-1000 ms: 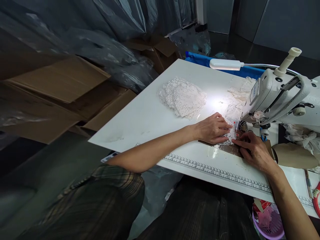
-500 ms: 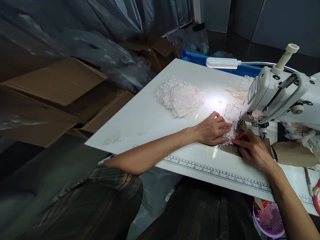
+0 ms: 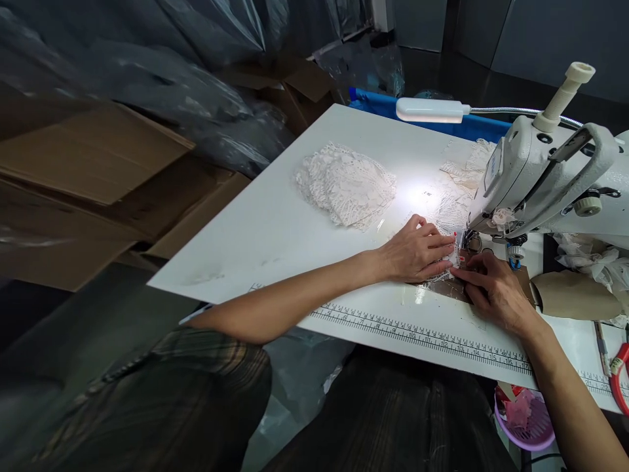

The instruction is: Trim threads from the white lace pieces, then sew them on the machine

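My left hand (image 3: 421, 252) lies over a small white lace piece (image 3: 454, 257), its fingers stretched toward the needle area and pressing the lace down. From the right, my right hand (image 3: 498, 292) reaches in, its index fingertip touching the lace's near edge and its thumb lower and apart. Both hands are close to the presser foot of a white sewing machine (image 3: 508, 177). Much of the lace is hidden under my left fingers. Beneath both hands is a brown plate (image 3: 455, 288). More white lace (image 3: 449, 208) lies just behind the needle area.
A stack of lace pieces (image 3: 346, 187) sits on the white table (image 3: 275, 229), left of the machine. A lamp (image 3: 432, 110) shines from behind. A printed ruler (image 3: 417, 337) follows the front edge. Red-handled scissors (image 3: 618, 377) lie right; cardboard boxes (image 3: 93, 157) stand left.
The view has shifted slightly, so the table and machine sit a little differently in it. Both hands stay on the lace by the needle, with hardly any movement of their own.
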`<action>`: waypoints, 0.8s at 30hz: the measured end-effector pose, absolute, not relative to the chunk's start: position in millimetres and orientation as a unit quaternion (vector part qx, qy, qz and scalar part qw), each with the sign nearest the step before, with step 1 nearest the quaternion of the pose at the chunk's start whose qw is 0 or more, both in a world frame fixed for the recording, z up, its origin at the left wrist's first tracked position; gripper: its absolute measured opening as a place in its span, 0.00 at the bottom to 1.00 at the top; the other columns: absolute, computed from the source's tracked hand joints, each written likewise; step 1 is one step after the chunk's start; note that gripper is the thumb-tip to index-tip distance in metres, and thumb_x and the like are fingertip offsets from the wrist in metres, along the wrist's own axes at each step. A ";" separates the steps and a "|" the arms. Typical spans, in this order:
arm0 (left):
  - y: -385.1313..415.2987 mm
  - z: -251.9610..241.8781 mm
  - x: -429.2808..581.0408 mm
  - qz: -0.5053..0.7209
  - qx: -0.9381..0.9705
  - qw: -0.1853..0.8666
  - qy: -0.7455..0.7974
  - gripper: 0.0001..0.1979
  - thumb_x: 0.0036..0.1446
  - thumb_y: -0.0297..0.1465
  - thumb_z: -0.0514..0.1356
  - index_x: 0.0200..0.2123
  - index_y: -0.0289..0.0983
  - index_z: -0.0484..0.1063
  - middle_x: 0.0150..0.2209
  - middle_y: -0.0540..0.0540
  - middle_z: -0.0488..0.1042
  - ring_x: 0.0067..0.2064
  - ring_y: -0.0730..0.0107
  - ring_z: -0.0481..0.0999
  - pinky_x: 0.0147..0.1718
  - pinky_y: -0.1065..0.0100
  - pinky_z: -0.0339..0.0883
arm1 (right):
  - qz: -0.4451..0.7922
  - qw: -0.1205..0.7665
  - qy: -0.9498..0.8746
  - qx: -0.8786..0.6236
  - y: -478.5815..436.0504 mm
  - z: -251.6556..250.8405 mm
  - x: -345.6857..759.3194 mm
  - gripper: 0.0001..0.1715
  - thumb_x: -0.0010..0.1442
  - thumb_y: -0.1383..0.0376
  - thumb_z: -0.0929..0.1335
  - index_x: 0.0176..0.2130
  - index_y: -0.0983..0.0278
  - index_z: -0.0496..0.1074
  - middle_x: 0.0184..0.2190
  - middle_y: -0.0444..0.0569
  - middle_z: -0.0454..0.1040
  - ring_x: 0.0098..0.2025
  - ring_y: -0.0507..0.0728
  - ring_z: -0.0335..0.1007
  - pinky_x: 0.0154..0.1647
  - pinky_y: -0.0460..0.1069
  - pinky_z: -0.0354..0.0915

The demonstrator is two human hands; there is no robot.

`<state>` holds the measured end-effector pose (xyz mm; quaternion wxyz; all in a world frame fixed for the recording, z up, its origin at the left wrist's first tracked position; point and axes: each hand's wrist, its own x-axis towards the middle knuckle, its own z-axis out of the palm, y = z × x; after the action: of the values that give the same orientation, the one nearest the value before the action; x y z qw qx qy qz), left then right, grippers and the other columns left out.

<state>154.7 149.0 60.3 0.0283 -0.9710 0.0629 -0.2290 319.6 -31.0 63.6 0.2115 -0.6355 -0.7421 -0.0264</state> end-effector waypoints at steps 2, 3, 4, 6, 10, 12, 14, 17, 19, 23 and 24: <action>148.9 60.7 156.8 -0.223 -0.972 0.034 0.065 0.17 0.70 0.37 0.47 0.49 0.37 0.73 0.53 0.42 0.76 0.43 0.60 0.73 0.42 0.56 0.57 | -0.028 0.211 -0.741 -0.637 -31.2 63.3 319.2 0.24 0.61 0.71 0.64 0.51 0.54 0.78 0.41 0.53 0.71 0.41 0.59 0.69 0.42 0.56 0.69; 149.4 61.3 158.3 -0.217 -0.973 0.038 0.069 0.17 0.70 0.36 0.48 0.49 0.37 0.73 0.54 0.41 0.76 0.43 0.60 0.73 0.42 0.56 0.57 | -0.029 0.212 -0.740 -0.638 -31.3 63.3 319.0 0.23 0.61 0.70 0.64 0.51 0.54 0.78 0.41 0.53 0.71 0.41 0.59 0.69 0.41 0.56 0.69; 150.3 62.2 160.3 -0.212 -0.974 0.042 0.074 0.17 0.70 0.35 0.48 0.49 0.36 0.74 0.53 0.41 0.76 0.43 0.60 0.73 0.42 0.56 0.58 | -0.028 0.213 -0.739 -0.638 -31.4 63.6 318.8 0.23 0.62 0.70 0.63 0.51 0.54 0.78 0.41 0.54 0.71 0.41 0.59 0.70 0.41 0.56 0.69; 153.2 64.7 165.1 -0.198 -0.975 0.048 0.091 0.17 0.70 0.34 0.48 0.49 0.34 0.74 0.53 0.41 0.76 0.43 0.59 0.73 0.42 0.57 0.59 | -0.025 0.213 -0.736 -0.643 -31.7 64.6 318.3 0.23 0.62 0.70 0.63 0.51 0.55 0.78 0.42 0.54 0.72 0.41 0.59 0.70 0.40 0.56 0.70; 162.2 69.0 175.1 -0.167 -0.978 0.035 0.121 0.17 0.69 0.35 0.49 0.49 0.36 0.75 0.55 0.42 0.75 0.45 0.58 0.73 0.43 0.58 0.60 | -0.017 0.209 -0.724 -0.657 -31.8 66.9 316.7 0.23 0.61 0.71 0.63 0.51 0.56 0.78 0.42 0.54 0.72 0.40 0.58 0.70 0.39 0.55 0.70; 166.5 69.1 178.3 -0.157 -0.979 0.022 0.129 0.16 0.69 0.35 0.49 0.49 0.39 0.75 0.55 0.43 0.76 0.45 0.58 0.73 0.44 0.57 0.60 | -0.016 0.213 -0.719 -0.662 -31.4 66.9 315.7 0.23 0.61 0.71 0.63 0.50 0.57 0.79 0.42 0.54 0.72 0.40 0.58 0.70 0.39 0.55 0.71; 169.6 67.4 179.8 -0.163 -0.978 0.008 0.132 0.16 0.69 0.35 0.49 0.48 0.40 0.76 0.55 0.44 0.76 0.46 0.58 0.73 0.45 0.56 0.60 | -0.017 0.221 -0.713 -0.665 -30.8 66.2 315.0 0.22 0.62 0.71 0.62 0.49 0.58 0.79 0.41 0.54 0.72 0.40 0.58 0.70 0.39 0.55 0.71; 171.7 62.7 179.9 -0.188 -0.973 -0.015 0.130 0.17 0.69 0.35 0.48 0.49 0.41 0.76 0.54 0.44 0.76 0.46 0.58 0.73 0.45 0.55 0.59 | -0.019 0.229 -0.707 -0.669 -29.9 65.2 314.6 0.22 0.62 0.70 0.62 0.48 0.57 0.80 0.40 0.53 0.72 0.37 0.56 0.69 0.38 0.54 0.71; 172.0 59.6 179.9 -0.199 -0.972 -0.033 0.124 0.17 0.69 0.35 0.48 0.49 0.41 0.75 0.54 0.44 0.76 0.46 0.57 0.73 0.45 0.54 0.59 | -0.017 0.233 -0.703 -0.672 -29.6 65.4 314.6 0.22 0.62 0.70 0.62 0.47 0.57 0.80 0.40 0.52 0.71 0.36 0.55 0.69 0.38 0.53 0.71; 171.8 55.9 181.2 -0.205 -0.971 -0.057 0.113 0.16 0.68 0.36 0.49 0.49 0.42 0.76 0.55 0.44 0.76 0.46 0.57 0.73 0.45 0.54 0.58 | -0.010 0.237 -0.698 -0.675 -29.7 66.7 314.5 0.22 0.63 0.69 0.62 0.48 0.58 0.79 0.40 0.52 0.70 0.37 0.56 0.69 0.40 0.54 0.71; 171.7 55.5 181.6 -0.205 -0.971 -0.061 0.111 0.16 0.67 0.36 0.50 0.49 0.42 0.76 0.55 0.44 0.76 0.46 0.57 0.73 0.45 0.54 0.58 | -0.009 0.236 -0.697 -0.677 -29.8 66.8 314.4 0.22 0.63 0.69 0.62 0.48 0.58 0.79 0.40 0.52 0.70 0.37 0.56 0.69 0.40 0.54 0.71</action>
<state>181.6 171.7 55.5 -0.0609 -0.9705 0.1111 -0.2051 314.4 -29.8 66.8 0.2356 -0.6772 -0.6970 -0.0090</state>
